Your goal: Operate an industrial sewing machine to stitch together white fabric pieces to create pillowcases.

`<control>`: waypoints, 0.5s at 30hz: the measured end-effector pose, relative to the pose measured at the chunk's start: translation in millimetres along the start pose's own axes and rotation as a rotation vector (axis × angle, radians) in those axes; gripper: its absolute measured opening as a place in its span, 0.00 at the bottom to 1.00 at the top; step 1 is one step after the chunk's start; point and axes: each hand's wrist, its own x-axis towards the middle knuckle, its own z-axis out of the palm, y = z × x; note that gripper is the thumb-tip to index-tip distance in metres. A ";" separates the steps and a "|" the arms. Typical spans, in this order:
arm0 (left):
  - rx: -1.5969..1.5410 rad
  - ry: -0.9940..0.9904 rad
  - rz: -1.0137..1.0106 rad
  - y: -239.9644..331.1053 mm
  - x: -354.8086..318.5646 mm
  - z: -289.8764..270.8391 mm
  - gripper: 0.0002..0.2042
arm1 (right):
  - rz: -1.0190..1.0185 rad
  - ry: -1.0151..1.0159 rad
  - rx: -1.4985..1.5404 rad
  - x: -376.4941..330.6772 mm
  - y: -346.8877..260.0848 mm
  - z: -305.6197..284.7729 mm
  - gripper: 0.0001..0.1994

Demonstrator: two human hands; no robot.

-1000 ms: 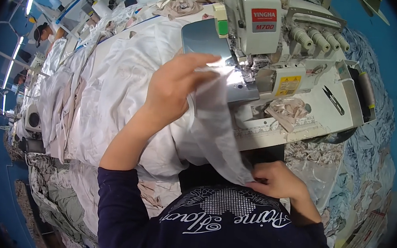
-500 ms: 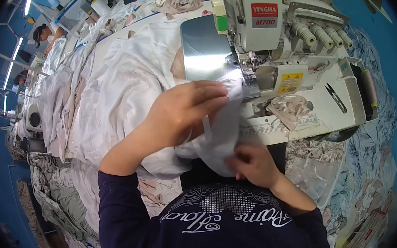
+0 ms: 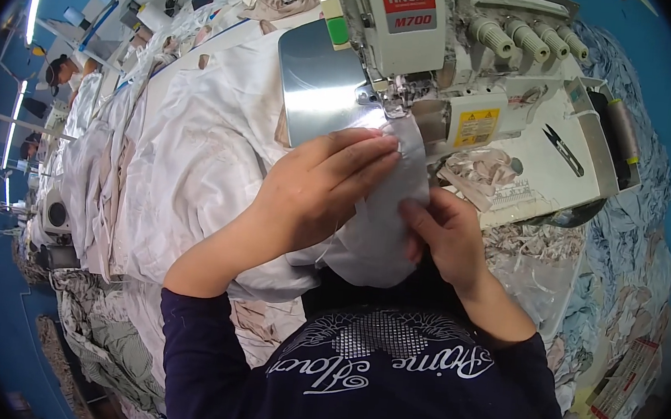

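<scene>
A white satiny fabric (image 3: 206,124) spreads in folds over the left of the table, with one edge running up to the needle area of an overlock sewing machine (image 3: 448,47). My left hand (image 3: 314,183) is closed on this fabric just in front of the presser foot, its fingers pressed together. At the right edge of the same cloth, my right hand (image 3: 453,241) pinches it between thumb and fingers. A loose thread hangs below my left hand. The shiny metal plate (image 3: 305,65) lies beside the needle area, partly under the cloth.
Thread snips (image 3: 565,151) and beige fabric scraps (image 3: 480,176) lie on the machine bed at right. A thread cone (image 3: 624,132) stands in a side box. Heaped fabric (image 3: 621,261) surrounds the table's right side. Another person (image 3: 64,74) is at the far left.
My right hand has come up and taken hold of the fabric's right edge. My left hand stays on the cloth near the needle. The view has shifted slightly.
</scene>
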 end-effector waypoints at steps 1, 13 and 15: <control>0.001 -0.002 0.000 0.3 1.2 -0.1 0.25 | 0.000 0.000 0.002 -1.1 1.9 -1.4 0.07; -0.004 0.006 -0.016 -2.9 3.5 1.2 0.23 | -0.079 0.084 0.042 4.1 3.8 -1.0 0.07; -0.009 0.020 -0.012 -2.7 3.3 1.1 0.23 | -0.104 0.092 0.032 3.2 3.1 -0.7 0.06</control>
